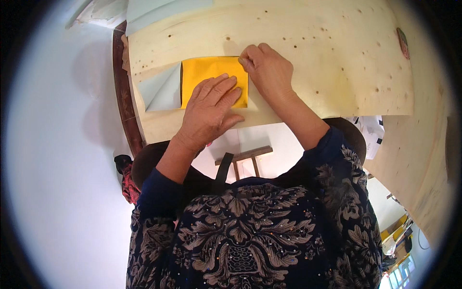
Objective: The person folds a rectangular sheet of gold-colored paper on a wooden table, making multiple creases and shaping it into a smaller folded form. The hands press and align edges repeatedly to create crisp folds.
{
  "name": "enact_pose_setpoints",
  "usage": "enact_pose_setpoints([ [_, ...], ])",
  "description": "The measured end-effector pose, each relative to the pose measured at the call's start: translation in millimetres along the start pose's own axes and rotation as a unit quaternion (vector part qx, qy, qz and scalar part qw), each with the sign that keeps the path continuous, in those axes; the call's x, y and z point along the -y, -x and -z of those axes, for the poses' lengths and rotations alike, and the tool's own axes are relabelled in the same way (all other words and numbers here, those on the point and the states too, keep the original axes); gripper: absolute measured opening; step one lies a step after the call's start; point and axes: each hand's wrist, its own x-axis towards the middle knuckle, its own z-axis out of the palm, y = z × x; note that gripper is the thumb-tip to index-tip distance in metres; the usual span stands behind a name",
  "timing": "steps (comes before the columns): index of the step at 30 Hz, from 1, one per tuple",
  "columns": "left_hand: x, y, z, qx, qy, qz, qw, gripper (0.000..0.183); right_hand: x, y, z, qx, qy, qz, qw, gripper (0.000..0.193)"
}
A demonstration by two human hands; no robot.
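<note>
A flat yellow sheet (202, 70) with a dark strip along its left edge lies on the wooden table. To its left lies a pale grey piece (166, 91) with a diagonal crease or fold; whether the two are joined, I cannot tell. My left hand (207, 106) rests flat on the yellow sheet, fingers stretched out and partly covering its lower half. At the sheet's far right corner, my right hand (269, 70) is closed, thumb and fingertips pinching the corner.
The plywood table (317, 48) has dark knots. A large pale sheet (163, 12) lies at its far left, near clear plastic (98, 14). A small dark red object (403, 43) sits far right. Below the near edge are a wooden frame (245, 156) and white papers (369, 135).
</note>
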Motion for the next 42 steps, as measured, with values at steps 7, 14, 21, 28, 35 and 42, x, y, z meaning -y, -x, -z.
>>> enact_pose_setpoints([
  [7, 2, -12, -6, 0.069, -0.059, 0.019, 0.996, 0.082, 0, -4, 3, 0.031, 0.005, -0.016, 0.999, 0.012],
  [14, -6, -11, -20, 0.073, -0.062, 0.043, 0.994, 0.1, -1, -4, 3, 0.024, 0.001, -0.011, 1.0, 0.011],
  [21, -8, 1, -19, 0.112, -0.089, -0.002, 0.99, 0.095, 1, -3, 7, 0.066, -0.007, -0.03, 0.997, 0.013],
  [28, -22, 20, -23, 0.122, -0.083, 0.012, 0.989, 0.094, 1, -3, 3, 0.044, 0.014, -0.021, 0.999, 0.012],
  [35, -39, 26, -30, 0.125, -0.095, 0.071, 0.985, 0.105, -2, -3, -1, 0.035, 0.016, -0.02, 0.999, 0.013],
  [42, -34, 32, -45, 0.095, -0.139, 0.067, 0.983, 0.096, -2, -3, -3, 0.019, 0.007, -0.014, 1.0, 0.012],
])
